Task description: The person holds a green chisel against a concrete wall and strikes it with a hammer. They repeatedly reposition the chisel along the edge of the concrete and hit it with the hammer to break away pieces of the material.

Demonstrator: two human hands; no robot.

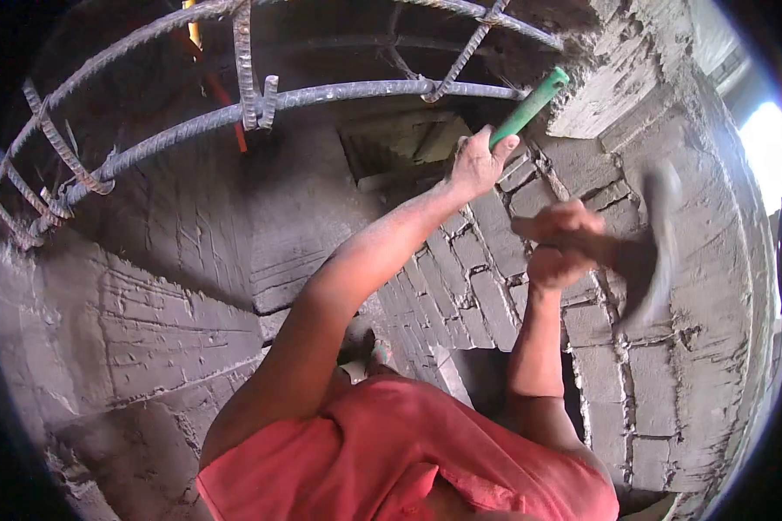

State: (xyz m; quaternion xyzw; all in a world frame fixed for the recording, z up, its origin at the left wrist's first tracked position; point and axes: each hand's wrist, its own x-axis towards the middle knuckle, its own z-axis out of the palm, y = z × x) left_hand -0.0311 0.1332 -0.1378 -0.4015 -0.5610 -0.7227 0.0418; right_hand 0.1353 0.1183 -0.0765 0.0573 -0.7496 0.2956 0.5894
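The left hand [476, 163] is raised on a long, nearly straight arm, its fingers clenched around a green-handled tool [530, 106]. The tool slants up and to the right, and its tip meets rough broken masonry at the upper edge of the brick wall [634, 382]. The right hand [558, 247], forearm upright and lower, grips a hammer [656, 243] with its fingers wrapped on the handle. The dark head is blurred, just right of the hand. The wall is grey block with crumbly mortar joints. Ribbed steel rebar [235, 113] curves overhead, close above the left hand. A scored plaster surface [148, 304] stands on the left, leaving a narrow recess. A red shirt [391, 460] fills the bottom.
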